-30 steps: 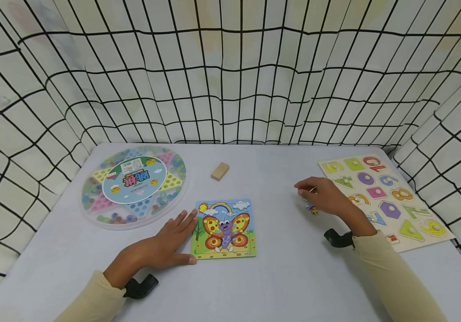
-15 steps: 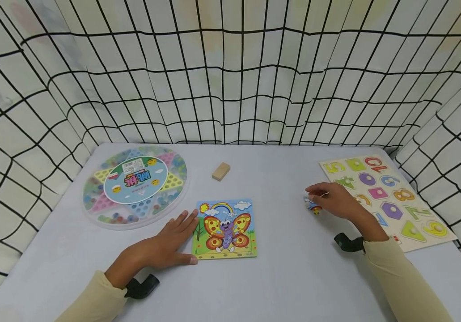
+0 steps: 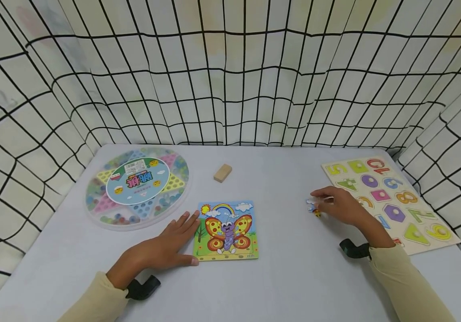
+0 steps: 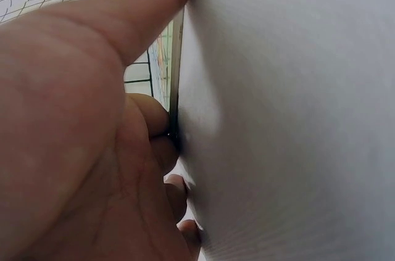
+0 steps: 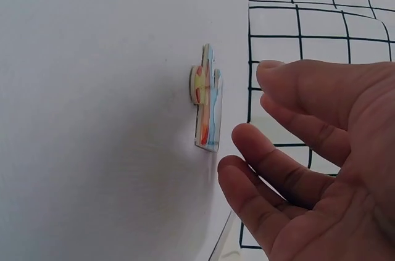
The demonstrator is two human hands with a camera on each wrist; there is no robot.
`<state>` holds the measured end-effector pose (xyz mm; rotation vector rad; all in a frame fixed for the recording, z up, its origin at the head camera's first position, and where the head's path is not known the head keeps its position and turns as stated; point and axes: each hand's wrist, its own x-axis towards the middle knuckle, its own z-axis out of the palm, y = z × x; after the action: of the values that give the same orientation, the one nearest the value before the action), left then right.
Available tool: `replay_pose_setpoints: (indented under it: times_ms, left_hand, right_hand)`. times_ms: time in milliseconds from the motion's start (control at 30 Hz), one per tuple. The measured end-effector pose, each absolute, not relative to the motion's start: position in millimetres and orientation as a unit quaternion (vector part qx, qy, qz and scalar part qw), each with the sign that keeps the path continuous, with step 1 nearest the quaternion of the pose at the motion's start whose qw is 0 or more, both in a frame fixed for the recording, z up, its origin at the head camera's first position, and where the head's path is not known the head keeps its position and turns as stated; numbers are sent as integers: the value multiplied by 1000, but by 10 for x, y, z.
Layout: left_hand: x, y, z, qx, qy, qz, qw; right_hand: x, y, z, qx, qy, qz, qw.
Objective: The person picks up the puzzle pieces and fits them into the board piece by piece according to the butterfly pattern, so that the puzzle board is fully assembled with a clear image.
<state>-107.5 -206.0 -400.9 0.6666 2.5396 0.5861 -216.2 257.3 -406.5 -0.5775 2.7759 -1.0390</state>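
Note:
In the head view, a square butterfly jigsaw puzzle [image 3: 228, 230] lies flat in the middle of the table. My left hand [image 3: 166, 243] rests at its left edge with fingers stretched out and thumb at the lower corner; the left wrist view shows the fingers [image 4: 154, 116] against the thin board. Further right, a small loose jigsaw piece [image 5: 207, 100], blue, red and yellow, lies on the white tabletop. My right hand [image 3: 340, 205] hovers right beside this piece, fingers loosely bent and a gap between them and the piece in the right wrist view. Nothing is held in it.
A round clear Chinese checkers box [image 3: 137, 185] with coloured marbles lies at the back left. One wooden block [image 3: 222, 172] sits behind the puzzle. On the right is a number and shape board [image 3: 391, 203]. Black-gridded netting [image 3: 254, 85] surrounds the table's back and sides.
My right hand has moved right and a little nearer to me, and more of the small jigsaw piece shows beside its fingers. The left hand stays on the puzzle's edge.

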Motion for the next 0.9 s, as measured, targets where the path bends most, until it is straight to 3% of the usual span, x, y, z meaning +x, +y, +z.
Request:
replay_pose_setpoints:
  times_ms: [567,900]
  left_hand:
    - [-1076,-2055,-3992,245,921,214,215]
    - [-1078,-2056,-4019,244,921,214,217]
  right_hand:
    - [-2141,2528,-4072,-197,917,-340,64]
    - [-2161,2477,-4076,-183,937,-284,94]
